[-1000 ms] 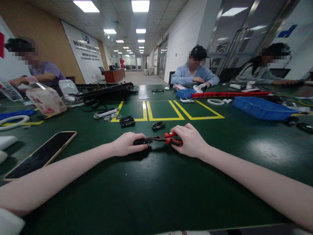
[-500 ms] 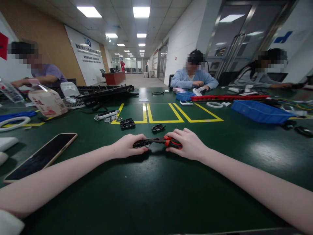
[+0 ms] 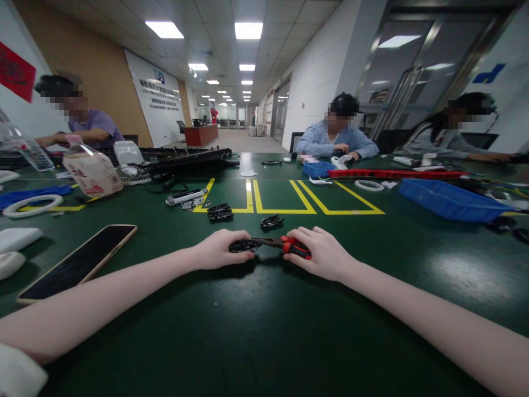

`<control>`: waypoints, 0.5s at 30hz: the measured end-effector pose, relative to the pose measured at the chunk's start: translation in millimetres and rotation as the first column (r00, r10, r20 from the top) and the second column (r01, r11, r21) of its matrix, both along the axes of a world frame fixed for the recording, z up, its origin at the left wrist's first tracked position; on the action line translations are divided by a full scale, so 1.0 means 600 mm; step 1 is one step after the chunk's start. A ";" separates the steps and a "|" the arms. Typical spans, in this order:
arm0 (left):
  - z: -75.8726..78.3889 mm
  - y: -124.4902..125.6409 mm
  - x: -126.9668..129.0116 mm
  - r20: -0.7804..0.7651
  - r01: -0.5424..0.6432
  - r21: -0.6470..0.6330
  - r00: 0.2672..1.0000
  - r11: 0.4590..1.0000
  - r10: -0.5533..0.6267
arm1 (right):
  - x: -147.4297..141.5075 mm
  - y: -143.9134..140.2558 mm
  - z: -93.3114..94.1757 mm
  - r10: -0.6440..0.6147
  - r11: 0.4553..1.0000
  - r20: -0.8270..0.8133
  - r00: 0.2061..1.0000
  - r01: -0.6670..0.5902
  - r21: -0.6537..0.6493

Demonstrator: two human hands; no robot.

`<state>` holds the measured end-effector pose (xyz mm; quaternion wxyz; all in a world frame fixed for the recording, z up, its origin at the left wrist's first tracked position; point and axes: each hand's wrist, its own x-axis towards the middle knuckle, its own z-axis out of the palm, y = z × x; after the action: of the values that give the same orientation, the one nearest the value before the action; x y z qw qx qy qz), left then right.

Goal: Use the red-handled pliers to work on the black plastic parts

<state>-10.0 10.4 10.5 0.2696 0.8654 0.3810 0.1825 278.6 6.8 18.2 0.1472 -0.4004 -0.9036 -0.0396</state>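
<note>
My left hand is closed around a small black plastic part, gripping it between thumb and fingers just over the green table. In my right hand are pliers with red and black handles. Their dark jaws point left and reach the near end of the black part; whether they bite on it I cannot tell. Beyond my hands lie two more black parts, one a ridged black piece and the other a smaller black piece.
Yellow tape marks areas on the table. A phone lies at left, near a bottle and a white ring. White and metal pieces sit beyond. At right is a blue bin. Several people sit around the table.
The view has shifted slightly, so everything sits a little further right and lower. Both hands keep their holds; the pliers' jaws stay at the black part.
</note>
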 end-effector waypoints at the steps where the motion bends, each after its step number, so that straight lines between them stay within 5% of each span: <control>1: 0.001 0.000 0.000 -0.003 -0.004 0.002 1.000 1.000 0.004 | 0.000 0.000 0.000 -0.004 1.000 0.003 1.000 0.004 0.003; 15: 0.002 0.000 0.004 0.025 -0.040 -0.067 0.999 0.997 0.042 | 0.001 -0.004 -0.004 -0.019 0.985 0.074 0.997 0.006 0.172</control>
<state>-7.3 10.7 11.9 0.2995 0.8454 0.4011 0.1864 279.1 4.3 16.0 0.1467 -0.3903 -0.8991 -0.1331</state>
